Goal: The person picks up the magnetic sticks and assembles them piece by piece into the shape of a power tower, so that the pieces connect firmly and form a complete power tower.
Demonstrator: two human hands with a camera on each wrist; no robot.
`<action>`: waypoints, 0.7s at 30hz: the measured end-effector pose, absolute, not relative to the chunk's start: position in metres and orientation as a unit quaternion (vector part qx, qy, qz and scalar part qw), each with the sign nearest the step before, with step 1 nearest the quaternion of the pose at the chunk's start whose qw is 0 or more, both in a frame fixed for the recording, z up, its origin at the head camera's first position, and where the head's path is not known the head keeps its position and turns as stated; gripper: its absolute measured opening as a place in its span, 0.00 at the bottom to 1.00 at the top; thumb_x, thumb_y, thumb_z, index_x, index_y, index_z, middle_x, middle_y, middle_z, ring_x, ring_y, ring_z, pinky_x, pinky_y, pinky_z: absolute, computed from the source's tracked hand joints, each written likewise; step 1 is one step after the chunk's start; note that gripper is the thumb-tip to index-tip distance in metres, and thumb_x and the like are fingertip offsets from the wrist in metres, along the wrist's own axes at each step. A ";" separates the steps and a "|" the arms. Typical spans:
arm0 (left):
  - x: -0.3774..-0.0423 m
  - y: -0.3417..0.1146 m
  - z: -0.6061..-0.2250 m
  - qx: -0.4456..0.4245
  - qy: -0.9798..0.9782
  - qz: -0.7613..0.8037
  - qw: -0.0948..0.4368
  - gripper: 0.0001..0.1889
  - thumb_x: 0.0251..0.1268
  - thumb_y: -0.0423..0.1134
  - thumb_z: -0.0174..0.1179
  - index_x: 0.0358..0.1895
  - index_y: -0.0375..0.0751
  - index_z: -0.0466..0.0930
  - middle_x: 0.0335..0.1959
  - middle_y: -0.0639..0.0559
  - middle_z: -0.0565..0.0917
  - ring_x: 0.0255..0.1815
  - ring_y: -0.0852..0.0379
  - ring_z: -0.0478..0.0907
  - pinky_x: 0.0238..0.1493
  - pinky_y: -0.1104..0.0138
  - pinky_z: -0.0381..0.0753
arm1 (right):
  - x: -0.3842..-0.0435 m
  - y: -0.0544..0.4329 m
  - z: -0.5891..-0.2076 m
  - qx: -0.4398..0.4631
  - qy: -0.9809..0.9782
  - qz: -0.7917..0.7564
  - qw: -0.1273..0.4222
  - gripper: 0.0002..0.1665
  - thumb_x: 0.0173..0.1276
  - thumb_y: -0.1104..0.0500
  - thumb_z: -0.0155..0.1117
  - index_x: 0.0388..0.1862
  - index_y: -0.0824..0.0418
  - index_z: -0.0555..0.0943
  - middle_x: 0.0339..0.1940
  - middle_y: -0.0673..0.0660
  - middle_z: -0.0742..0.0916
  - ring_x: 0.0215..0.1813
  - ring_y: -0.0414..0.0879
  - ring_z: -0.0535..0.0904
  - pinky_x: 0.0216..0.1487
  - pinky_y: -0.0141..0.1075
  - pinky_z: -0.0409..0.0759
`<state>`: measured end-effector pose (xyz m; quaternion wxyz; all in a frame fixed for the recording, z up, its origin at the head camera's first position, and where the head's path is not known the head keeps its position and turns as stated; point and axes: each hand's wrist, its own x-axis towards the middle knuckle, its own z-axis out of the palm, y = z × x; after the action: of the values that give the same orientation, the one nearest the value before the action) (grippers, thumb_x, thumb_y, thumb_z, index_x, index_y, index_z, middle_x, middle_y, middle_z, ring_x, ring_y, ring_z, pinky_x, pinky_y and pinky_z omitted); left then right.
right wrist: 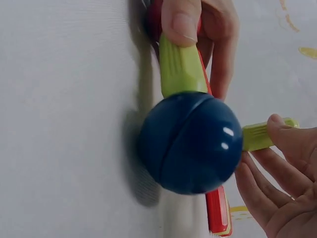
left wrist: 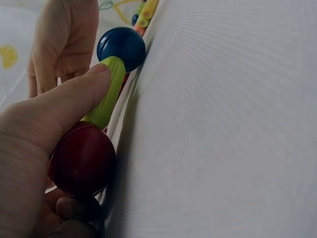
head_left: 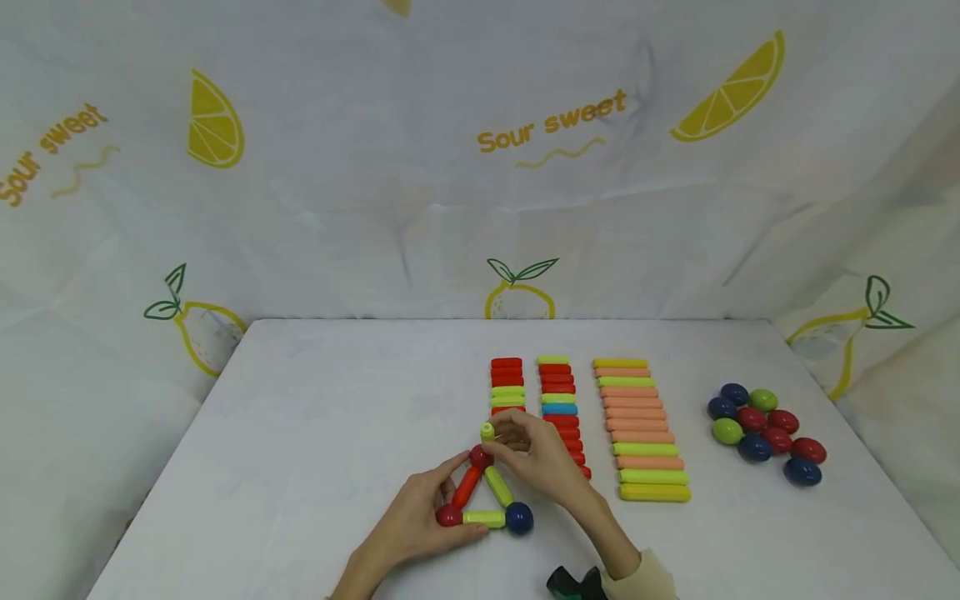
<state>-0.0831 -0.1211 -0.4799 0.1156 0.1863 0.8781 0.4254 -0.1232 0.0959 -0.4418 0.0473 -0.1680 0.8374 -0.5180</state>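
Observation:
A triangle of rods and balls lies on the white table. Its corners are a far red ball (head_left: 480,457), a near-left red ball (head_left: 449,515) and a blue ball (head_left: 519,518). A red rod (head_left: 467,487) forms the left side; yellow-green rods form the right side (head_left: 498,486) and near side (head_left: 483,519). My left hand (head_left: 416,512) grips the near-left corner, its thumb on the near rod and fingers around the red ball. My right hand (head_left: 543,458) pinches a short yellow-green rod (head_left: 487,432) standing up at the far red ball; whether it is seated is unclear.
Right of the triangle lie two columns of short rods, mostly red (head_left: 507,372) (head_left: 557,378), and a column of longer orange, green and yellow rods (head_left: 642,425). Several loose balls (head_left: 753,447) cluster at the far right. A dark object (head_left: 573,583) is at the near edge.

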 end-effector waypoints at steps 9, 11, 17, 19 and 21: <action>-0.085 -0.122 -0.483 0.188 0.879 0.425 0.109 0.47 0.49 0.59 0.78 0.72 0.41 0.72 0.26 0.64 0.74 0.21 0.72 0.65 0.19 0.77 0.60 | -0.121 0.092 -0.442 -0.182 0.818 -0.540 0.074 0.13 0.69 0.62 0.70 0.51 0.62 0.82 0.44 0.59 0.91 0.50 0.54 0.90 0.53 0.38 0.88; -0.085 -0.121 -0.483 0.188 0.879 0.426 0.107 0.47 0.49 0.59 0.78 0.72 0.41 0.72 0.26 0.64 0.74 0.21 0.72 0.65 0.19 0.77 0.61 | -0.121 0.092 -0.441 -0.189 0.819 -0.536 0.078 0.13 0.69 0.62 0.70 0.51 0.61 0.82 0.45 0.59 0.91 0.50 0.54 0.89 0.53 0.38 0.88; -0.086 -0.120 -0.483 0.186 0.880 0.425 0.106 0.47 0.49 0.58 0.78 0.72 0.42 0.72 0.27 0.63 0.75 0.23 0.72 0.66 0.19 0.77 0.62 | -0.127 0.101 -0.435 -0.188 0.876 -0.444 0.024 0.17 0.64 0.70 0.69 0.52 0.63 0.85 0.51 0.58 0.90 0.57 0.56 0.86 0.59 0.49 0.85; -0.086 -0.120 -0.483 0.185 0.880 0.425 0.106 0.46 0.49 0.58 0.79 0.72 0.43 0.72 0.27 0.63 0.75 0.23 0.72 0.66 0.20 0.77 0.62 | -0.131 0.102 -0.435 -0.167 0.901 -0.399 -0.009 0.18 0.62 0.73 0.69 0.51 0.63 0.87 0.51 0.58 0.90 0.58 0.56 0.85 0.61 0.52 0.84; -0.087 -0.120 -0.483 0.184 0.882 0.422 0.104 0.46 0.49 0.58 0.79 0.72 0.43 0.73 0.27 0.63 0.75 0.23 0.72 0.67 0.20 0.77 0.62 | -0.136 0.100 -0.435 -0.150 0.920 -0.361 -0.028 0.17 0.62 0.73 0.69 0.49 0.63 0.88 0.50 0.57 0.91 0.57 0.55 0.84 0.61 0.51 0.83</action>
<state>-0.0872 -0.1200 -0.4832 0.1043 0.1843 0.8817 0.4216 -0.1360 0.0999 -0.4354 -0.0275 -0.1501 0.9198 -0.3614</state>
